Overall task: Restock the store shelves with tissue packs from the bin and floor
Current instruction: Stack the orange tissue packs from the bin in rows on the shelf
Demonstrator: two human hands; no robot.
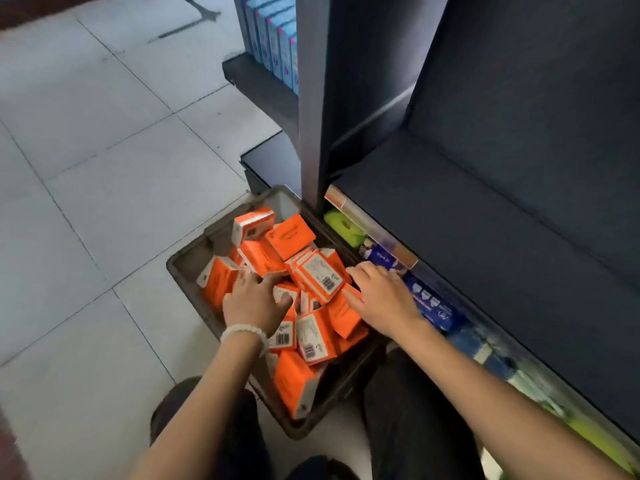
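Note:
A grey bin (194,258) on the floor holds several orange tissue packs (289,235) in a loose heap. My left hand (254,301), with a white bead bracelet on the wrist, reaches into the heap, its fingers curling among the packs near one small pack (287,292). My right hand (382,297) lies flat with straight fingers on the packs at the bin's right side, touching an orange pack (343,311). A dark shelf (485,216) to the right stands bare.
Below the bare shelf, a lower shelf holds blue packs (433,303) and a green pack (343,226). Blue boxes (273,39) line a shelf at the top. A dark upright post (311,109) rises beside the bin. Pale floor tiles (104,168) spread left.

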